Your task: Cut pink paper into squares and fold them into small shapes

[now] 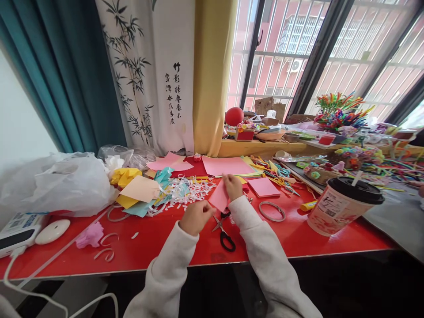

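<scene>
Between my hands a piece of pink paper (219, 197) is held above the red table. My right hand (233, 186) pinches its upper right edge. My left hand (196, 216) is closed near the paper's lower left corner, fingertips pressed together; whether they grip the corner is too small to make out. Just below lie scissors (227, 241) with black handles, blades spread a little. To the right of my right hand sits a stack of pink square paper (264, 187). White paper shreds (188, 190) are heaped beyond my left hand.
A lidded drink cup (342, 205) and a metal ring (272, 211) stand to the right. Larger pink sheets (227, 165) lie at the back. On the left are a plastic bag (62, 183), a white round case (53, 232), pink crumpled paper (89, 234) and a white cable (36, 294).
</scene>
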